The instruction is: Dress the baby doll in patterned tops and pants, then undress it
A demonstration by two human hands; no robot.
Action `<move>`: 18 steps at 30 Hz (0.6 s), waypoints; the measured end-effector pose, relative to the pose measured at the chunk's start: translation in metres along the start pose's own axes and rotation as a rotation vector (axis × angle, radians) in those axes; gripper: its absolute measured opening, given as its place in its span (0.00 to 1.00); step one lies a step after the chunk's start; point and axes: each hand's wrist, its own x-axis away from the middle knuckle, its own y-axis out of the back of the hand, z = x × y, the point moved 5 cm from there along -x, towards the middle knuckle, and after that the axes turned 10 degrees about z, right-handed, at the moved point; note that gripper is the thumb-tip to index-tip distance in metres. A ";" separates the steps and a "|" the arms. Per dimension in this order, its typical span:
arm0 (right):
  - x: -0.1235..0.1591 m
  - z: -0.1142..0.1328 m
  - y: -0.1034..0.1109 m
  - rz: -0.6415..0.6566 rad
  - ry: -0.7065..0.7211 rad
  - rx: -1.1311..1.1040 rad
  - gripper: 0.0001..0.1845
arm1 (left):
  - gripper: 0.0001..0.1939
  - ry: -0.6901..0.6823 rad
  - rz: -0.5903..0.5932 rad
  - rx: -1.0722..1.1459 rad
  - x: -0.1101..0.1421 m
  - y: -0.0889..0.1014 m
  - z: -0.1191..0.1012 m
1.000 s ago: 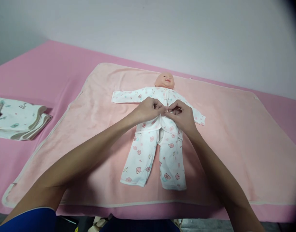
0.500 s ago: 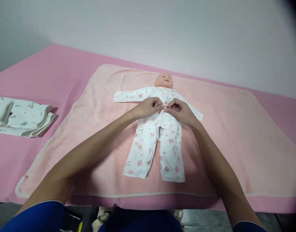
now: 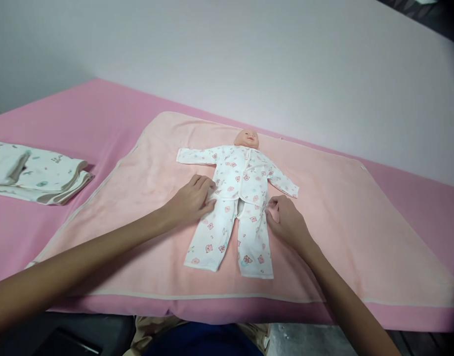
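Observation:
A baby doll (image 3: 246, 139) lies on its back in a white baby shirt (image 3: 234, 170) and matching baby pants (image 3: 212, 242), both printed with small pink animals. The shirt's front is closed, and its hem overlaps the pants' waist. At the left side of the hem, my left hand (image 3: 189, 201) has its fingers bent in on the shirt's edge, the thumb a little lower by the pants. On the opposite side my right hand (image 3: 289, 221) is curled, thumb and forefinger pinched at the hem. The fingertips are partly hidden against the cloth.
Under the doll is a peach blanket (image 3: 323, 222) with a pale border, spread over a pink padded table (image 3: 111, 113). Folded white printed cloths (image 3: 52, 173) lie at the left. A pale wall (image 3: 227, 59) stands behind the table's far edge.
Both hands have left the middle of the shirt's front, where they pinched together. They have moved apart and down to the two sides of the hem. The view has shifted slightly.

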 end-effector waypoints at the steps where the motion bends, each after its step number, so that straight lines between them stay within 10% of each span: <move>1: -0.003 -0.002 -0.003 0.003 0.037 0.039 0.09 | 0.09 0.013 -0.012 -0.053 0.001 -0.003 0.004; 12: 0.018 -0.006 -0.008 -0.047 0.313 0.213 0.15 | 0.07 0.025 0.032 -0.128 0.015 0.010 0.002; 18: -0.062 0.012 0.023 -0.067 0.220 -0.230 0.07 | 0.10 0.099 -0.091 0.234 -0.085 0.052 0.003</move>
